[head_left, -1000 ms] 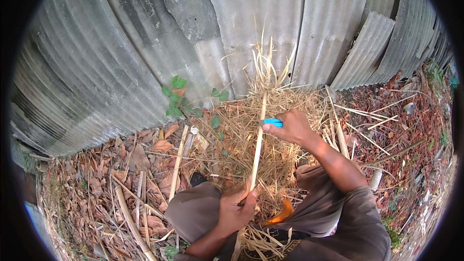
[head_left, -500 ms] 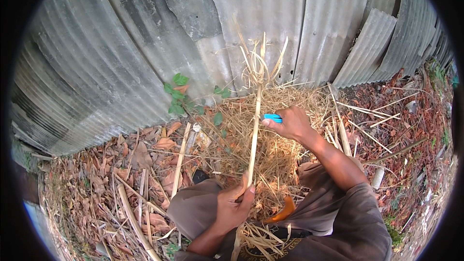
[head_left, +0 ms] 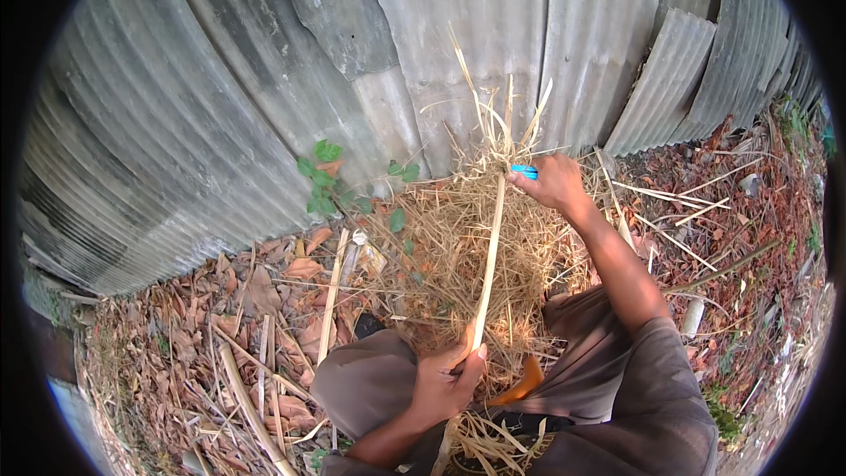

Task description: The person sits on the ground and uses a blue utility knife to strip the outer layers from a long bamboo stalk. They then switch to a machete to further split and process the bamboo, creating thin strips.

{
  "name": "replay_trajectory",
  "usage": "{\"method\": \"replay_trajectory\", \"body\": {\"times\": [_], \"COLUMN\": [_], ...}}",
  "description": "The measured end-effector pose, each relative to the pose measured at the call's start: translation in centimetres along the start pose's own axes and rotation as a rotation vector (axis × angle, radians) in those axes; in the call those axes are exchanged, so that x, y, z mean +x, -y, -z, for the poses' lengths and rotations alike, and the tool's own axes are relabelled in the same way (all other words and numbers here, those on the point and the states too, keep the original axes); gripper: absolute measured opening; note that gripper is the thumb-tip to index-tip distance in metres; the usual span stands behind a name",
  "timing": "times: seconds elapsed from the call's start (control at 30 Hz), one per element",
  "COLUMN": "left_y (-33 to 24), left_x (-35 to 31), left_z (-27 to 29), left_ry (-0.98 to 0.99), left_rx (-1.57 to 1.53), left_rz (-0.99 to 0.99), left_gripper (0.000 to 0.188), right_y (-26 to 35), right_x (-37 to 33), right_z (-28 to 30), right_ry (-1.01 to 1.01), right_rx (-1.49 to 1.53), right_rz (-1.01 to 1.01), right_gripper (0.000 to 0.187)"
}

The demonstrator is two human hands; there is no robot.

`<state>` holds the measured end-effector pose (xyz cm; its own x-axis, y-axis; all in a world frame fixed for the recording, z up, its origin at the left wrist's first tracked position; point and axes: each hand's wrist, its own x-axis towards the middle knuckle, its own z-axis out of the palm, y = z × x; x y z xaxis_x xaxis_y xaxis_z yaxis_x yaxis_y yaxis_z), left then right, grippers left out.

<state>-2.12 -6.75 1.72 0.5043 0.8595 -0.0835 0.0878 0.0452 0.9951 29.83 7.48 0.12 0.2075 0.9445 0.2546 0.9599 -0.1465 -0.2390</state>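
Note:
My left hand (head_left: 448, 381) is closed around the lower part of a long pale bamboo stick (head_left: 490, 264), which slants up and away from me. Thin curled shavings (head_left: 504, 134) fan out from its far end. My right hand (head_left: 555, 182) grips a blue-handled knife (head_left: 525, 172) against the stick, just below those shavings. Its blade is hidden at the stick. The near end of the stick (head_left: 446, 445) emerges below my left hand. Loose pale strips (head_left: 490, 442) lie in my lap.
A heap of straw-like shavings (head_left: 441, 251) covers the ground ahead, before a corrugated metal fence (head_left: 467, 26). An orange curved object (head_left: 523, 381) lies by my leg. Cut bamboo lengths (head_left: 331, 295) rest on dry leaves (head_left: 256, 291) at left. A green-leaved plant (head_left: 322, 178) grows by the fence.
My right hand has pushed the knife up along the stick, away from me, to the base of the shavings. My left hand and the stick have shifted slightly right.

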Motion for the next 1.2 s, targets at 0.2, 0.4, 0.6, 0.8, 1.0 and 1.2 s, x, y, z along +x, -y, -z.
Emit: {"method": "replay_trajectory", "body": {"times": [0.2, 0.4, 0.6, 0.8, 1.0, 1.2], "left_y": [-0.1, 0.6, -0.4, 0.3, 0.6, 0.9], "left_x": [0.1, 0.6, 0.8, 0.1, -0.2, -1.1], "left_z": [0.3, 0.7, 1.3, 0.8, 1.6, 0.7], "left_ry": [-0.031, -0.155, -0.132, -0.060, -0.081, 0.017], "left_rx": [-0.079, 0.103, 0.217, 0.160, 0.264, 0.263], "left_rz": [0.031, -0.131, -0.196, -0.187, -0.216, -0.329], "left_gripper": [0.017, 0.014, 0.032, 0.021, 0.033, 0.043], "right_y": [2.8, 7.0, 6.3, 2.9, 6.4, 2.8], "right_x": [-2.5, -6.9, -5.3, -2.1, -6.1, -2.8], "right_z": [0.7, 1.0, -0.6, 0.4, 1.3, 1.3], "right_ry": [0.090, 0.101, -0.002, 0.032, 0.133, 0.012], "right_rx": [0.210, 0.215, 0.122, 0.152, 0.275, 0.095], "right_rz": [-0.028, 0.362, 0.445, 0.012, 0.294, 0.020], "right_gripper": [0.077, 0.069, 0.075, 0.078, 0.076, 0.081]}}
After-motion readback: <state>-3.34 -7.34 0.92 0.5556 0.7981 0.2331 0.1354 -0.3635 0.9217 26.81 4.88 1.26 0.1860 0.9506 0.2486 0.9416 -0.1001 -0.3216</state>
